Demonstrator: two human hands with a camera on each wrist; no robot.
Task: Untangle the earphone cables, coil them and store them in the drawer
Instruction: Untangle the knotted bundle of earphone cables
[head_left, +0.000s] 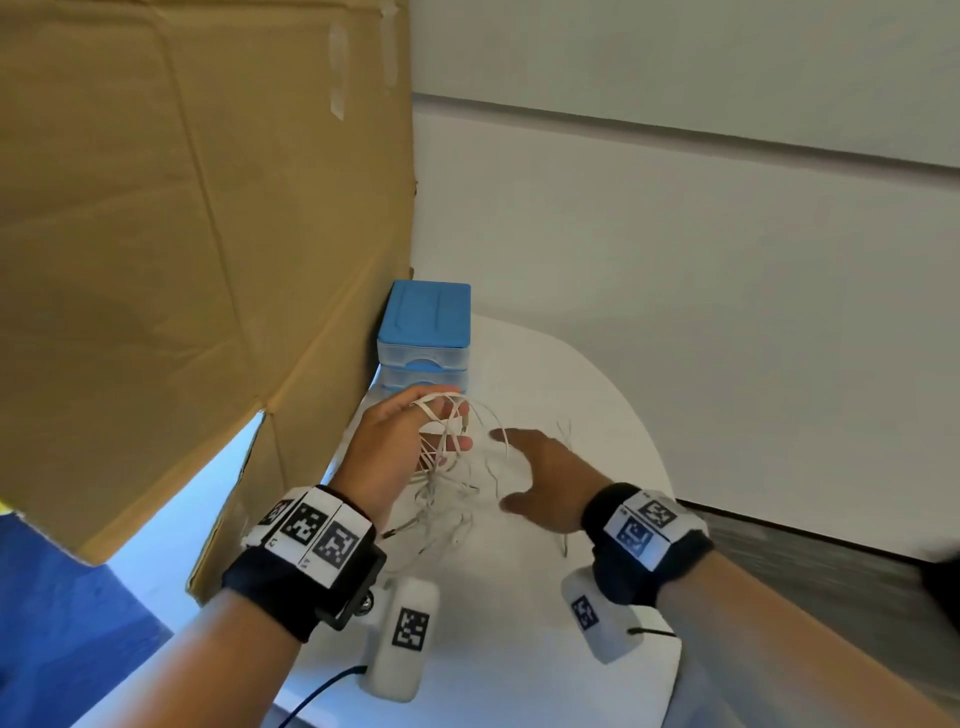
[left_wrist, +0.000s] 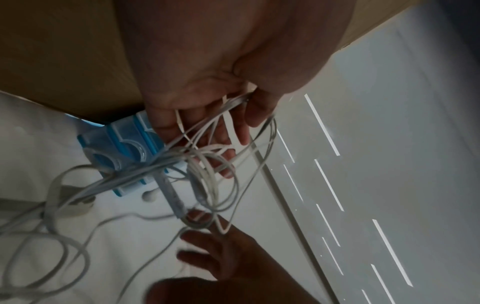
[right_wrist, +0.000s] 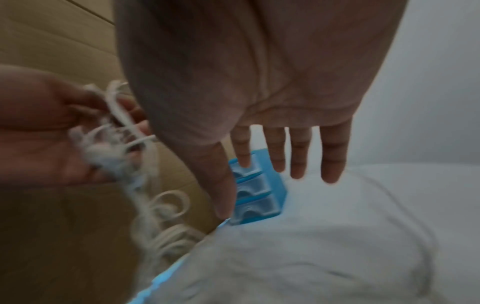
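— White tabletop (head_left: 545, 374) against a pale wall; how far along does the job look?

— Barely started, I'd judge. The thin white tangled earphone cables (head_left: 447, 488) are one knotted bunch at the centre of the head view, part lifted, part trailing on the surface. Nothing is coiled, nothing stored.

— Who holds them?

— The left hand (head_left: 400, 441), just left of centre, has several loops draped over its curled fingers and pinched under the thumb; the left wrist view shows strands caught there. The right hand (head_left: 540, 478), right of centre, hovers with fingers spread and straight, just beside the bunch; whether a fingertip touches a loop I cannot tell.

— And the drawer?

— A small blue plastic drawer unit (head_left: 425, 338) with clear fronts sits above the hands in the frame. Its drawers look closed, so one needs opening later.

— Anything in the way?

— A large brown cardboard box (head_left: 197, 234) fills the upper left, close against the unit, crowding that side. Loose strands on the table could snag as the knots are worked.
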